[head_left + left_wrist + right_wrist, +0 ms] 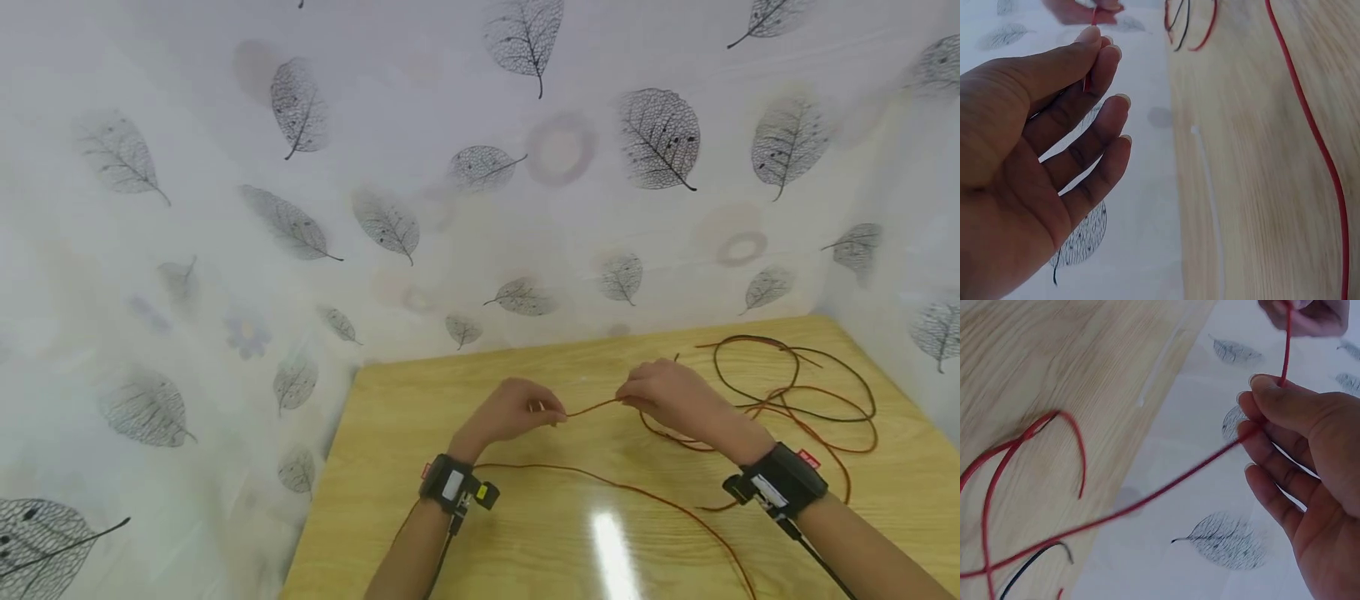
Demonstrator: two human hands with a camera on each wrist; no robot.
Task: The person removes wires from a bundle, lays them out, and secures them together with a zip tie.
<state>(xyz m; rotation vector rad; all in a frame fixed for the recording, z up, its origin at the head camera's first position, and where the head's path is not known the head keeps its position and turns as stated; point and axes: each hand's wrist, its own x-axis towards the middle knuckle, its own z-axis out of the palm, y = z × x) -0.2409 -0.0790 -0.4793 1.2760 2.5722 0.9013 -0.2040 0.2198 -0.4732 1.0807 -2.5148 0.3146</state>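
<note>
A thin red cord (pixel 591 408) runs through the air between the two hands. My left hand (pixel 513 411) pinches it between thumb and index fingertip, and in the left wrist view a short red end (pixel 1087 83) shows beneath the thumb. The other left fingers are loosely bent. My right hand (pixel 678 402) pinches the same cord between thumb and fingers a short way to the right. From there the cord's trailing length (pixel 1166 486) slants down toward the loops on the table in the right wrist view.
Loose loops of red cord (pixel 843 450) and black cord (pixel 832 417) lie tangled at the right of the wooden table (pixel 420 392). Another red length (pixel 600 477) curves across the table before the hands. A leaf-patterned sheet (pixel 450 242) hangs behind and at both sides.
</note>
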